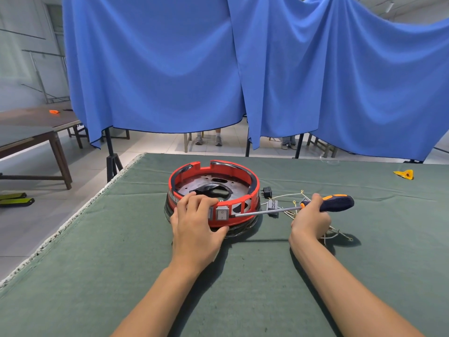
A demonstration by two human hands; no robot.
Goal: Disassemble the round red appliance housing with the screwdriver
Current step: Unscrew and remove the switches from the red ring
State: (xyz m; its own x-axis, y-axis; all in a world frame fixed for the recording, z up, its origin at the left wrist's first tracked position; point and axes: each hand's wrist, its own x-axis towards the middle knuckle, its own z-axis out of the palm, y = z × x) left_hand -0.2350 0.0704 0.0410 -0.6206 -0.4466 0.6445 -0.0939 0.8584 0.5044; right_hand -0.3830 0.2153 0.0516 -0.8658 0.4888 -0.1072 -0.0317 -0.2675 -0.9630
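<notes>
Green felt table (267, 276) carries the red housing (252, 190) at its centre; left hand (194, 229) grasps its seven-o'clock rim, right hand (309, 218) at three o'clock clasps the screwdriver (336, 203), tip against the housing wall.

The round red appliance housing (239, 177) sits upright on the green worktop (97, 251), open at the top. Its red plastic wall forms a ring with a notch at the far rim and dark trim along the upper edge. A perforated metal plate with a dark cut-out lies inside. The near wall carries a white rocker switch (222, 213) and a rectangular opening beside it. The screwdriver (291, 208) lies near horizontal, orange-and-dark handle to the right, with its steel shaft tip at the near wall beside the switch
</notes>
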